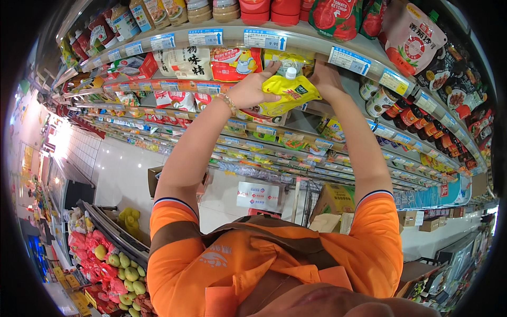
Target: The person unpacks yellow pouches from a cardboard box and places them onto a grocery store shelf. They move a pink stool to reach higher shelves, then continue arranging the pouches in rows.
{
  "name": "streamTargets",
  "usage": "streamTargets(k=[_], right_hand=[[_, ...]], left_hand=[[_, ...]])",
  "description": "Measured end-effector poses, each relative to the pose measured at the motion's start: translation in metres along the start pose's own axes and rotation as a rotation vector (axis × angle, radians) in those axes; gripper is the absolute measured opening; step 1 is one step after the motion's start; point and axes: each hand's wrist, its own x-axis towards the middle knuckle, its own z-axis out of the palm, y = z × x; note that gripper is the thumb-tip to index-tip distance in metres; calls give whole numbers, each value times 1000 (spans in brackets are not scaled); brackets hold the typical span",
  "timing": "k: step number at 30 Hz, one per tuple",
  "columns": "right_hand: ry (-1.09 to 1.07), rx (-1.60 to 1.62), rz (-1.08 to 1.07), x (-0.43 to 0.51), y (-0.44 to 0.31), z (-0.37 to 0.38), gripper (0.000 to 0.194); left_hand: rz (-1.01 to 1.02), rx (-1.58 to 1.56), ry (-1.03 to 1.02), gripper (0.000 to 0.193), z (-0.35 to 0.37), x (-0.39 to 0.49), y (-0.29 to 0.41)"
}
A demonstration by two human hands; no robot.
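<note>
A yellow spouted pouch (292, 90) with a white screw cap is tilted toward me at the front of an upper shelf. My left hand (255, 88), a beaded bracelet on its wrist, grips the pouch by its left side. Close to the pouch's right corner, my right hand (326, 79) reaches in under the price rail (305, 44). Its fingers are in shadow and partly hidden, so whether they hold anything is unclear. Behind the pouch stands other yellow packaging (287, 58). To its left are a red seasoning bag (236, 64) with a cartoon chicken and a white bag (182, 63).
Ketchup pouches (334, 18) and sauce bottles fill the shelf above. Jars and dark sauce bottles (412, 119) stand to the right, with packets on lower shelves. Cartons (334, 200) sit on the floor near the shelving. A fruit stand (126, 269) is behind me at left.
</note>
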Motion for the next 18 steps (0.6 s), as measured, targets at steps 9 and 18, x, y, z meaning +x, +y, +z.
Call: streamTargets(k=[9, 18], right_hand=[[393, 920, -98, 15, 78, 31, 68], [601, 1898, 246, 102, 113, 24, 54]], left_hand=[[-155, -401, 20, 86, -16, -22, 20], [127, -89, 169, 75, 7, -16, 22]])
